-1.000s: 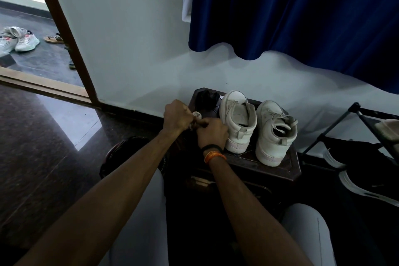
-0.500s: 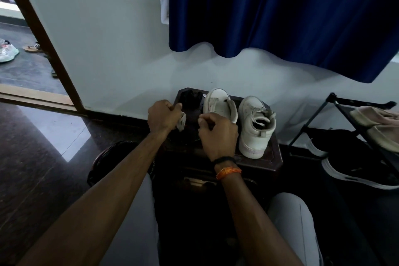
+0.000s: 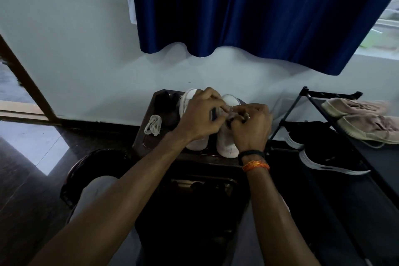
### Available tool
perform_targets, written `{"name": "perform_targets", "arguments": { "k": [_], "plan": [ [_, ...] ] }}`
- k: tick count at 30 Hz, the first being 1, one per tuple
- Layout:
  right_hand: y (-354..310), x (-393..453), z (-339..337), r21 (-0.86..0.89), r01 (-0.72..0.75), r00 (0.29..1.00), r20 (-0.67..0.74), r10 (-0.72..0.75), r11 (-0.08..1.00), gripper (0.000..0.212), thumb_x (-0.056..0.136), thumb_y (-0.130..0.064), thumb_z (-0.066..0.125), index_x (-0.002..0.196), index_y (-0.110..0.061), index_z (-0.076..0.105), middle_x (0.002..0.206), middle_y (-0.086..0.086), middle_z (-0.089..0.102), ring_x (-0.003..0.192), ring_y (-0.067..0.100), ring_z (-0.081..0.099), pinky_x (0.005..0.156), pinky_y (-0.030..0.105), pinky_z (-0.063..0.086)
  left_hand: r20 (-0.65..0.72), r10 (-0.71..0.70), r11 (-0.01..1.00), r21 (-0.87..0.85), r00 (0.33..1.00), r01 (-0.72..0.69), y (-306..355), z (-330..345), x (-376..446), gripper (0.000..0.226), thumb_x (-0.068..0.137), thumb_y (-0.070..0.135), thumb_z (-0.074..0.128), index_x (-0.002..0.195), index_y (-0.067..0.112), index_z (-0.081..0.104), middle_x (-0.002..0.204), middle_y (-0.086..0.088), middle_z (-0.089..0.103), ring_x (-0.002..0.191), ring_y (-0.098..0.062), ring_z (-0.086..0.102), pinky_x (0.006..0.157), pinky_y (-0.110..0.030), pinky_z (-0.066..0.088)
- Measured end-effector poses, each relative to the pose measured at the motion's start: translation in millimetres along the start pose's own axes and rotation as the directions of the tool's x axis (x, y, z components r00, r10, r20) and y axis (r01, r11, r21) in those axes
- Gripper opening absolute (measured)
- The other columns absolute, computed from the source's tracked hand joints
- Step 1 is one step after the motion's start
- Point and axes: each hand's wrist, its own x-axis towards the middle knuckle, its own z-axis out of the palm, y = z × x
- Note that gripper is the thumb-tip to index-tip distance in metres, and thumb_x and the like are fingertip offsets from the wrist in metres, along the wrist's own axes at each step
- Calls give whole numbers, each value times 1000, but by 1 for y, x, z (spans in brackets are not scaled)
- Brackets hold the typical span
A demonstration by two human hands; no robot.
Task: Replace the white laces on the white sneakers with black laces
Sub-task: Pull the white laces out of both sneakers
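Two white sneakers stand side by side on a small dark table (image 3: pixel 149 142). The left sneaker (image 3: pixel 187 101) is laceless as far as I can see. Both hands are over the right sneaker (image 3: pixel 226 147), which still carries its white lace. My left hand (image 3: pixel 200 114) and my right hand (image 3: pixel 251 125) pinch that white lace near the top of the shoe. A folded bundle of white lace (image 3: pixel 153 125) lies on the table to the left. A dark bundle, the black laces (image 3: pixel 166 101), sits behind it.
A black shoe rack (image 3: pixel 306 97) stands at the right with beige shoes (image 3: pixel 358 119) on top and black shoes (image 3: pixel 323 157) below. A blue curtain (image 3: pixel 248 11) hangs above. A doorway frame (image 3: pixel 26 80) is at the left. My knees flank the table.
The left hand let go of the folded white lace, which now lies on the table. Both hands moved right from the left sneaker onto the right sneaker. The view shifted right.
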Motion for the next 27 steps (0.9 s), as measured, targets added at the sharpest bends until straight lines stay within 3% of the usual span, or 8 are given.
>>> {"name": "perform_targets", "arguments": {
  "k": [2, 6, 10, 14, 16, 19, 22, 27],
  "plan": [
    [8, 7, -4, -52, -40, 997, 66, 43, 998, 28, 74, -4, 64, 95, -17, 79, 114, 11, 61, 109, 32, 55, 84, 24, 39, 73, 8, 998, 66, 997, -13, 3, 10, 2, 15, 78, 34, 69, 90, 32, 78, 111, 11, 56, 100, -15, 47, 85, -39, 44],
    [14, 10, -5, -95, -45, 985, 159, 60, 994, 31, 75, -7, 65, 101, -14, 79, 118, 13, 62, 114, 30, 55, 80, 23, 37, 173, -39, 981, 192, 984, 5, 14, 17, 15, 29, 70, 38, 66, 93, 27, 80, 120, 3, 54, 106, -22, 44, 82, -29, 31],
    [14, 13, -9, -110, -23, 991, 129, 37, 994, 22, 77, -6, 67, 94, -11, 80, 103, 16, 68, 92, 33, 65, 68, 23, 37, 262, -164, 936, 346, 951, 66, 23, 16, 33, 21, 74, 26, 78, 94, 21, 79, 127, 2, 49, 114, -23, 38, 90, -34, 37],
    [15, 17, -13, -139, -15, 994, 103, 30, 990, 23, 79, -3, 67, 92, -15, 82, 92, 11, 76, 83, 30, 69, 65, 24, 42, 255, -97, 937, 350, 962, 1, 22, 17, 38, 3, 80, 14, 75, 82, 15, 77, 124, 2, 53, 111, -20, 41, 88, -34, 45],
    [15, 17, -15, -152, -18, 995, 91, 32, 988, 23, 79, -3, 67, 92, -16, 82, 88, 10, 76, 80, 31, 68, 63, 24, 40, 239, -119, 972, 224, 964, 65, 18, 17, 39, 3, 87, 15, 71, 85, 13, 74, 122, 2, 56, 111, -20, 43, 89, -32, 44],
    [16, 17, -17, -151, -15, 995, 94, 29, 988, 24, 78, -4, 67, 92, -17, 82, 88, 11, 76, 80, 33, 68, 63, 25, 41, 203, -294, 939, -121, 934, 321, 16, 6, 46, 12, 96, 21, 65, 89, 12, 66, 102, -1, 65, 97, -16, 56, 83, -30, 44],
    [16, 17, -17, -123, -31, 995, 88, 42, 992, 28, 78, -4, 68, 97, -18, 82, 96, 8, 78, 86, 31, 70, 70, 24, 45, 218, -448, 733, -467, 867, 496, 15, -13, 58, 22, 103, 21, 54, 89, 5, 61, 83, 0, 72, 84, -19, 61, 78, -31, 47],
    [17, 16, -13, -80, -43, 996, 73, 48, 996, 33, 71, -2, 65, 94, -21, 82, 91, 6, 78, 83, 30, 71, 70, 31, 57, 187, -562, 464, -736, 806, 494, 18, -47, 75, 22, 105, 18, 45, 86, 16, 55, 60, 3, 64, 65, -13, 61, 74, -31, 44]
  ]
}}
